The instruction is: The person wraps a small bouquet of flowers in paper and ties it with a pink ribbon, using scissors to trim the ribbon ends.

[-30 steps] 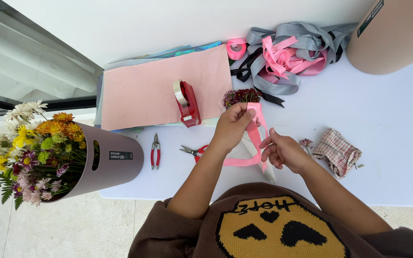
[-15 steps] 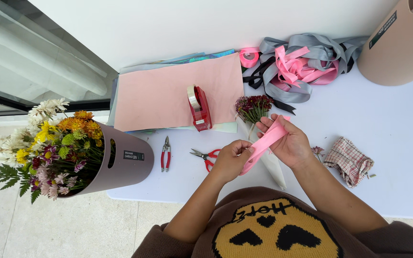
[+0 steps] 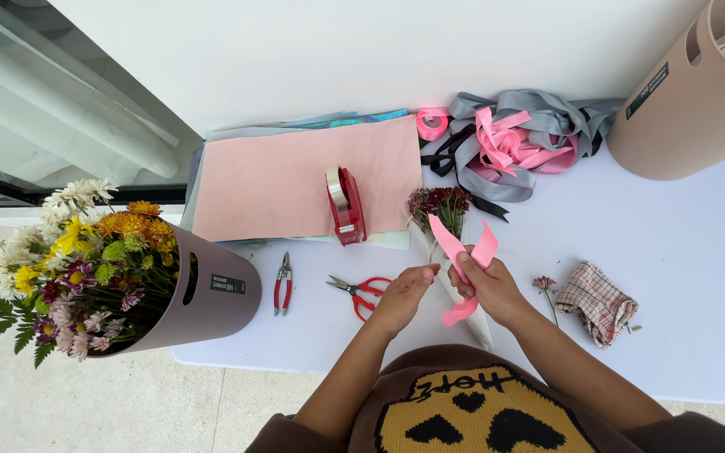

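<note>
Head view: both hands meet low centre on the white table (image 3: 681, 252). Right hand (image 3: 488, 289) closed around a pink ribbon (image 3: 463, 252), which loops up at 12 o'clock from the fist, tail hanging at 6. Left hand (image 3: 404, 294) pinches the wrapped stem of a small dark-red bouquet (image 3: 440, 204), blooms at 1 o'clock from it. Red scissors (image 3: 362, 292) just at 9 o'clock of the left hand, red pliers (image 3: 283, 283) farther out, tape dispenser (image 3: 344, 204) at 11

Both forearms reach forward, left hand (image 3: 403, 295) and right hand (image 3: 487, 285) close together, fingers pinched
</note>
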